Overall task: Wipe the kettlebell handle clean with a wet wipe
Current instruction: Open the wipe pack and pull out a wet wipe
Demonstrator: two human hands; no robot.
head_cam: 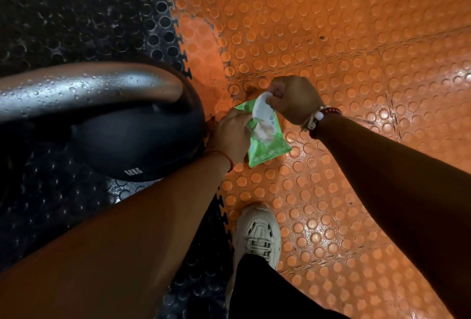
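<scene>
Your left hand (230,135) grips the green pack (267,145) and your right hand (293,100) pinches the wet wipe (260,104) at its mouth. The kettlebell (137,142) stands just left of both hands; its handle (89,89) runs left to right, nearer your left hand

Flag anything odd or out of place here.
Kettlebell handle is beaded with droplets, so it looks wet. Otherwise nothing stands out: left hand holds the green wipes pack, right hand pinches a white wipe at its opening.
</scene>
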